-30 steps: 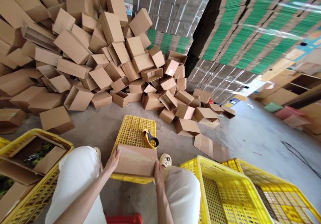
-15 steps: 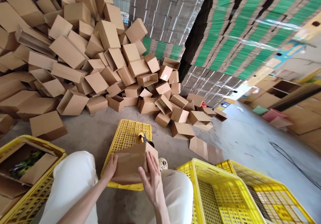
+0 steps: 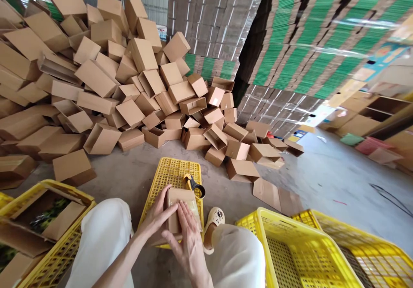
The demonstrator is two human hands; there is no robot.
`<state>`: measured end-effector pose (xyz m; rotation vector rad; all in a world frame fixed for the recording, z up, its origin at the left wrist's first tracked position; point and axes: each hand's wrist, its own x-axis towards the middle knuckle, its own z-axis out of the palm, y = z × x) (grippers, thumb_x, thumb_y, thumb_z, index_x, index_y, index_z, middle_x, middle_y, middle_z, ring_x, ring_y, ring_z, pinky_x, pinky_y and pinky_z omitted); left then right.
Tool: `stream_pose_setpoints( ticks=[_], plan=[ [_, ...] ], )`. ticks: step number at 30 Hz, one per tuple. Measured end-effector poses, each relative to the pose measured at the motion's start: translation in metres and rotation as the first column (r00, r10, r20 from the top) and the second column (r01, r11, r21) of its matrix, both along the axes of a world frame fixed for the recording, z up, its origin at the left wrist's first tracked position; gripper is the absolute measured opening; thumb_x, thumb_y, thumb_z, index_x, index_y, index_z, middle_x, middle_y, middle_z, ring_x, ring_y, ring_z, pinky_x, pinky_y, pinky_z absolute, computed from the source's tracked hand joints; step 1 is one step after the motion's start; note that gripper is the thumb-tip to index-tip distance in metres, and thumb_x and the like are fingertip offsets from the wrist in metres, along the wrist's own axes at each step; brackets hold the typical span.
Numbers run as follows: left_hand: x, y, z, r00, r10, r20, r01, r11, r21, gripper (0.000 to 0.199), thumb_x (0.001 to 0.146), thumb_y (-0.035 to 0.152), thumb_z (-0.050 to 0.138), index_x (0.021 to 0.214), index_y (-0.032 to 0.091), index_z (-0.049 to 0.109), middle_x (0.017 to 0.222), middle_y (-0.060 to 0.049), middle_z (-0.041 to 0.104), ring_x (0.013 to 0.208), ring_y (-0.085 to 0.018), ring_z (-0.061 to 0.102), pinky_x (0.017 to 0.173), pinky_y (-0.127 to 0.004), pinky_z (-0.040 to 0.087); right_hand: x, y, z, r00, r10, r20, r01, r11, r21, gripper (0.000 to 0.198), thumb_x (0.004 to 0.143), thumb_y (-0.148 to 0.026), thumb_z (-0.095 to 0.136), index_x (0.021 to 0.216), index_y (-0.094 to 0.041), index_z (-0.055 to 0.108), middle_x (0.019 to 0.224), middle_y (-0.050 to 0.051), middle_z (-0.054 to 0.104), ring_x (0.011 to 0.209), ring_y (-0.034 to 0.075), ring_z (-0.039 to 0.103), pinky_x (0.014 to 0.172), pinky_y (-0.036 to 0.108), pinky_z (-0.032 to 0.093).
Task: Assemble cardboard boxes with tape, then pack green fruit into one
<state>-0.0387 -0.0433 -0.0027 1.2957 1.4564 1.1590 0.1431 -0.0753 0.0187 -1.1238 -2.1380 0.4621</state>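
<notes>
Brown cartons lie heaped across a concrete floor as a closed cardboard box sits end-up at the near part of an upturned yellow crate, the surface for the work. A moment earlier the box lay lengthwise, a palm near each end; now it has been turned so that a short end faces the wearer. That turn, by judgement, shifts the work from the long side to the end, where a shine looks like clear tape. Flat and unclenched, the right hand presses its fingers on that face, seemingly smoothing it. The left hand braces the left side, thumb across the top; whether it truly grips cannot be told. Just beyond the box, a tape dispenser remains on the crate, untouched. Farther out, yellow baskets stand at right, another bin at left, and bundled flat cardboard rises at far right, all apparently unmoved.
</notes>
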Motion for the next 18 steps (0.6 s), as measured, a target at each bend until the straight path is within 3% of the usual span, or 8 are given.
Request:
stream_pose_setpoints(
  ticks=[3, 6, 10, 13, 16, 18],
  plan=[
    [-0.007, 0.001, 0.018, 0.999, 0.005, 0.036, -0.003, 0.999, -0.042, 0.07, 0.088, 0.044, 0.066, 0.152, 0.027, 0.043, 0.16, -0.011, 0.053, 0.147, -0.03, 0.052, 0.123, -0.043, 0.04, 0.013, 0.015, -0.001, 0.997, -0.035, -0.073, 0.025, 0.991, -0.134, 0.074, 0.098, -0.057, 0.069, 0.162, -0.026, 0.047, 0.165, 0.011, 0.049, 0.154, 0.039, 0.043, 0.127, 0.062, 0.037],
    [-0.01, 0.004, 0.025, 0.999, 0.05, 0.01, -0.049, 0.996, -0.073, 0.061, 0.085, 0.039, 0.066, 0.142, 0.026, 0.05, 0.146, -0.01, 0.065, 0.132, -0.029, 0.063, 0.114, -0.041, 0.047, 0.027, 0.034, -0.002, 0.982, -0.076, -0.174, 0.013, 0.943, -0.334, 0.079, 0.095, -0.058, 0.071, 0.162, -0.025, 0.047, 0.169, 0.011, 0.044, 0.158, 0.036, 0.037, 0.131, 0.058, 0.03],
    [-0.009, 0.008, 0.028, 0.995, 0.087, -0.048, -0.09, 0.994, -0.057, 0.051, 0.087, 0.042, 0.063, 0.135, 0.027, 0.054, 0.132, -0.007, 0.072, 0.119, -0.027, 0.069, 0.107, -0.037, 0.05, 0.027, 0.056, -0.004, 0.927, -0.155, -0.34, -0.072, 0.819, -0.57, 0.109, 0.08, -0.06, 0.085, 0.168, -0.025, 0.033, 0.17, 0.011, 0.042, 0.158, 0.034, 0.039, 0.129, 0.052, 0.033],
    [-0.005, 0.01, 0.028, 0.991, 0.089, -0.098, -0.094, 0.994, -0.05, 0.047, 0.092, 0.045, 0.057, 0.136, 0.027, 0.054, 0.134, -0.007, 0.071, 0.122, -0.026, 0.068, 0.109, -0.036, 0.049, 0.015, 0.066, -0.002, 0.843, -0.272, -0.464, -0.15, 0.71, -0.688, 0.119, 0.071, -0.061, 0.09, 0.168, -0.027, 0.031, 0.16, 0.012, 0.055, 0.143, 0.035, 0.057, 0.118, 0.05, 0.048],
    [-0.001, 0.014, 0.025, 0.989, 0.099, -0.111, -0.104, 0.993, -0.046, 0.042, 0.098, 0.047, 0.048, 0.134, 0.028, 0.054, 0.144, -0.008, 0.066, 0.132, -0.026, 0.063, 0.114, -0.038, 0.045, 0.006, 0.066, 0.001, 0.762, -0.38, -0.525, -0.19, 0.644, -0.741, 0.099, 0.077, -0.062, 0.084, 0.16, -0.03, 0.041, 0.137, 0.009, 0.071, 0.115, 0.031, 0.073, 0.096, 0.045, 0.061],
    [0.0, 0.02, 0.02, 0.99, 0.095, -0.104, -0.099, 0.995, -0.025, 0.039, 0.101, 0.05, 0.043, 0.131, 0.029, 0.054, 0.146, -0.007, 0.065, 0.136, -0.026, 0.061, 0.117, -0.04, 0.043, 0.005, 0.065, 0.003, 0.747, -0.384, -0.543, -0.171, 0.678, -0.715, 0.077, 0.086, -0.058, 0.076, 0.152, -0.03, 0.048, 0.124, 0.006, 0.075, 0.102, 0.028, 0.075, 0.087, 0.04, 0.063]
  ],
)
